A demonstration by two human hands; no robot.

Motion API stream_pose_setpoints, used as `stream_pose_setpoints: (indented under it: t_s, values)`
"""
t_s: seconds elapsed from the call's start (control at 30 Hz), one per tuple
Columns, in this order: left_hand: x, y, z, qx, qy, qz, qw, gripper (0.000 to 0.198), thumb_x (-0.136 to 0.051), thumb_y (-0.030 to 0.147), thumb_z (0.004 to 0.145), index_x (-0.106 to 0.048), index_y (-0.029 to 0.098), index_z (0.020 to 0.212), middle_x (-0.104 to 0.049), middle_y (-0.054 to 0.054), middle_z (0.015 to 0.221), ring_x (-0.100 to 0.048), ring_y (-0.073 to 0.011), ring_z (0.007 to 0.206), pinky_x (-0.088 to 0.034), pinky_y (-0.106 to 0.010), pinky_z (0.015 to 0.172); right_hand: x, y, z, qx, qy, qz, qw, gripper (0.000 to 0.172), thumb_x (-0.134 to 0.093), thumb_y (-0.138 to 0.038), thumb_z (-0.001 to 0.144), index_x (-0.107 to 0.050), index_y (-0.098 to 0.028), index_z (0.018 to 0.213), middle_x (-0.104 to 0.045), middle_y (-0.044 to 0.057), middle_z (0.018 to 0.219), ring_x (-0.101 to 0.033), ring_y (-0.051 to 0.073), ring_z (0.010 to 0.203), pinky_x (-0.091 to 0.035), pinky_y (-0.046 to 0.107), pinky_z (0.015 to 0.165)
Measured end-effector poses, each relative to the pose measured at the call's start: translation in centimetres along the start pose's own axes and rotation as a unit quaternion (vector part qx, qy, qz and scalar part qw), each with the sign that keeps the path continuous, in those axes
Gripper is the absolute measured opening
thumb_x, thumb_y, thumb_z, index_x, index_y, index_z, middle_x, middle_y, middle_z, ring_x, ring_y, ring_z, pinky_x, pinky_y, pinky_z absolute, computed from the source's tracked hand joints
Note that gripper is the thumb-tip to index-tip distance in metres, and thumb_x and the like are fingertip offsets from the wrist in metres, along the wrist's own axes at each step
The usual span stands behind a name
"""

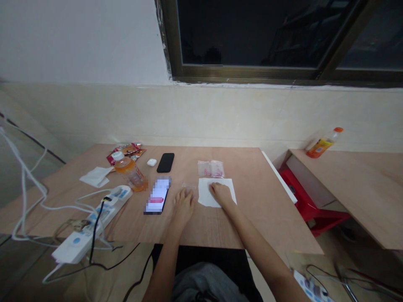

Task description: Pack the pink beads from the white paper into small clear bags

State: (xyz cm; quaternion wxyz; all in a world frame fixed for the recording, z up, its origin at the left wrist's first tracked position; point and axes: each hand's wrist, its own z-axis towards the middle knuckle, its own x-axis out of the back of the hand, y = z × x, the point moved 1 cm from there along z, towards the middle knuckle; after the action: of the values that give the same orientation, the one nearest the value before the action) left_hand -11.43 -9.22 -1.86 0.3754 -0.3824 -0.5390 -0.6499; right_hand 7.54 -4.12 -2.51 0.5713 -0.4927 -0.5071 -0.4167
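My left hand (184, 203) lies on the wooden table (252, 205), palm down with its fingers spread a little, at the near edge of a small clear plastic bag (189, 186). On a white sheet of paper (206, 198) rests my right hand (220, 193), its fingers curled in; whatever they hold, if anything, is too small to make out. Just beyond the paper are clear plastic bags (210, 168) with pinkish contents. To the left of my left hand lies a phone with a lit screen (157, 196).
Left of the phone stand an orange drink bottle (129, 170) and a white power strip (94, 224) with cables. A black phone (166, 162), a white case (151, 162), tissues (96, 176) and snack wrappers (127, 150) lie further back. A red stool (305, 205) is at the right.
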Motion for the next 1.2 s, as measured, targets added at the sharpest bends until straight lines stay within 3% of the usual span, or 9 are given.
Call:
stream_pose_setpoints:
  t_s: [0.23,0.33,0.5,0.67,0.97,1.2]
  values:
    - [0.3,2.8,1.3,-0.027,-0.018,-0.015,0.999,0.046,-0.046,0.040,0.090,-0.051,0.017,0.129,-0.048,-0.016,0.138,-0.036,-0.0320,0.133,-0.028,-0.049,0.108,0.0,-0.1,-0.1,0.000,-0.001,0.006,1.000,0.036,-0.032,-0.029,0.100,-0.064,-0.014,0.100,-0.068,0.013,0.100,-0.067,0.020,0.088,-0.045,0.026,0.074]
    - [0.5,4.6,2.8,-0.058,-0.003,-0.039,0.998,0.046,-0.047,0.037,0.090,-0.048,0.018,0.132,-0.046,-0.016,0.140,-0.036,-0.0311,0.133,-0.028,-0.048,0.109,0.0,-0.1,-0.1,-0.001,0.004,0.005,1.000,0.031,-0.035,-0.027,0.098,-0.063,-0.014,0.102,-0.068,0.013,0.101,-0.067,0.019,0.087,-0.046,0.026,0.073]
    - [0.2,7.6,6.0,-0.126,-0.028,-0.090,0.988,0.042,-0.049,0.029,0.088,-0.052,0.021,0.129,-0.049,-0.012,0.137,-0.040,-0.0274,0.130,-0.030,-0.043,0.109,-0.2,0.0,0.1,0.008,-0.005,0.018,1.000,0.027,-0.040,-0.020,0.095,-0.062,-0.014,0.109,-0.067,0.015,0.104,-0.067,0.020,0.088,-0.048,0.026,0.073]
    - [-0.5,9.3,8.3,-0.093,-0.038,-0.104,0.989,0.046,-0.052,0.038,0.086,-0.054,0.018,0.128,-0.055,-0.013,0.129,-0.046,-0.0278,0.123,-0.035,-0.040,0.105,-0.9,0.2,0.6,-0.005,-0.016,0.020,1.000,0.033,-0.037,-0.017,0.094,-0.060,-0.009,0.117,-0.069,0.020,0.099,-0.068,0.024,0.085,-0.049,0.030,0.076]
    - [-2.1,10.4,9.3,-0.057,-0.043,-0.109,0.991,0.045,-0.058,0.037,0.082,-0.060,0.014,0.121,-0.060,-0.015,0.121,-0.049,-0.0289,0.120,-0.036,-0.040,0.104,-1.6,0.5,0.9,0.005,0.008,0.038,0.999,0.036,-0.040,-0.018,0.094,-0.058,-0.016,0.124,-0.068,0.017,0.111,-0.067,0.023,0.093,-0.049,0.031,0.082]
    - [-2.6,10.1,9.7,-0.011,-0.031,-0.152,0.988,0.054,-0.060,0.036,0.079,-0.055,0.015,0.128,-0.057,-0.016,0.128,-0.045,-0.0298,0.128,-0.036,-0.039,0.105,-1.8,0.5,0.9,-0.028,0.014,0.044,0.999,0.031,-0.043,-0.025,0.093,-0.064,-0.012,0.112,-0.071,0.017,0.092,-0.069,0.023,0.083,-0.049,0.030,0.076]
